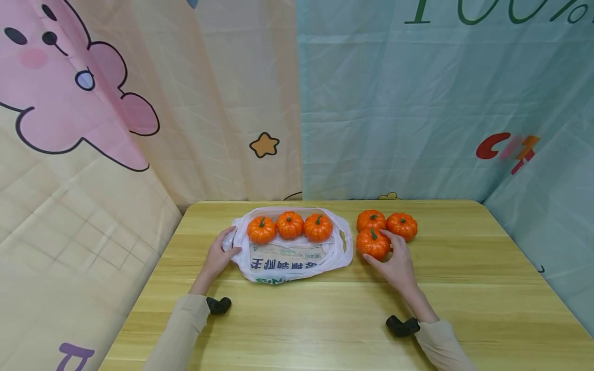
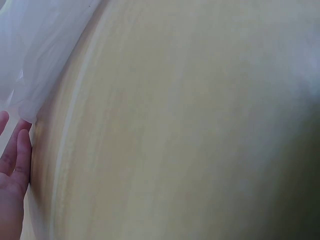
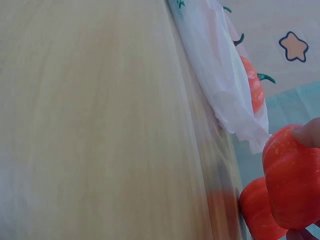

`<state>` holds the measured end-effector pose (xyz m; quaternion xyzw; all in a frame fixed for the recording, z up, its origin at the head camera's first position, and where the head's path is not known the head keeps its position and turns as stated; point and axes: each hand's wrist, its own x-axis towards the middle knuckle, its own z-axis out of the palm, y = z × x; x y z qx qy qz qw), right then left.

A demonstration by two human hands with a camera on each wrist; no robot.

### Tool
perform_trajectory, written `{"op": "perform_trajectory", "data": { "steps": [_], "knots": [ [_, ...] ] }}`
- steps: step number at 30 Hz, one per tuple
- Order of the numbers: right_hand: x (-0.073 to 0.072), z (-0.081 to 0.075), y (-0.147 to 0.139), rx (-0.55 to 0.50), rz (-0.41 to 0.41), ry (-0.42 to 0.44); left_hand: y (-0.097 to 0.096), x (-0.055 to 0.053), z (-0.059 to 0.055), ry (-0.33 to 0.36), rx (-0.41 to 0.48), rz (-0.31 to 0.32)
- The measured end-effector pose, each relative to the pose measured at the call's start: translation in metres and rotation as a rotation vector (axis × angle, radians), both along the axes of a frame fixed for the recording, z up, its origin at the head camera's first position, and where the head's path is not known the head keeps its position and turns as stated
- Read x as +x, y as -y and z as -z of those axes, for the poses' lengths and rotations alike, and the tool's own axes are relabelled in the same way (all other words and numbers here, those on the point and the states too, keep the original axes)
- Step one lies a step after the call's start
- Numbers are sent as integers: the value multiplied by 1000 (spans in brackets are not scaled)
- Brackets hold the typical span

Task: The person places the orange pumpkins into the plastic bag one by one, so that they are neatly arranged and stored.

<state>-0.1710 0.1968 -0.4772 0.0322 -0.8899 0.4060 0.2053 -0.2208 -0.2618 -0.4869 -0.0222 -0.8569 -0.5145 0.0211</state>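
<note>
A white plastic bag [image 1: 341, 226] lies spread on the table, its mouth facing up, with three orange toy pumpkins [image 1: 290, 225] in a row along its far side. My left hand [image 1: 220, 257] holds the bag's left edge, thumb on the near side of the gathered plastic; in the left wrist view, fingers [image 2: 22, 155] meet the bag's film. Right of the bag, my right hand [image 1: 396, 260] grips another pumpkin [image 1: 373, 243] between thumb and fingers. In the right wrist view this pumpkin [image 3: 290, 175] overlaps a second one. Two loose pumpkins [image 1: 402, 225] sit just behind it.
The wood-grain table [image 1: 301, 319] ends at a printed curtain [image 1: 223, 103] behind, with more cloth at both sides. Printed paper or card shows inside the bag. A black wrist mount [image 1: 402, 326] juts inward from the right sleeve, another [image 1: 219, 305] from the left.
</note>
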Motion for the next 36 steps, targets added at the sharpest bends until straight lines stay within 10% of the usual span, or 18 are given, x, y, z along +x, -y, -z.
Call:
{"op": "perform_trajectory", "data": {
  "steps": [36],
  "knots": [
    [-10,-13,69,-70,-216,-130,0,1,1,2,26,9]
  ]
}}
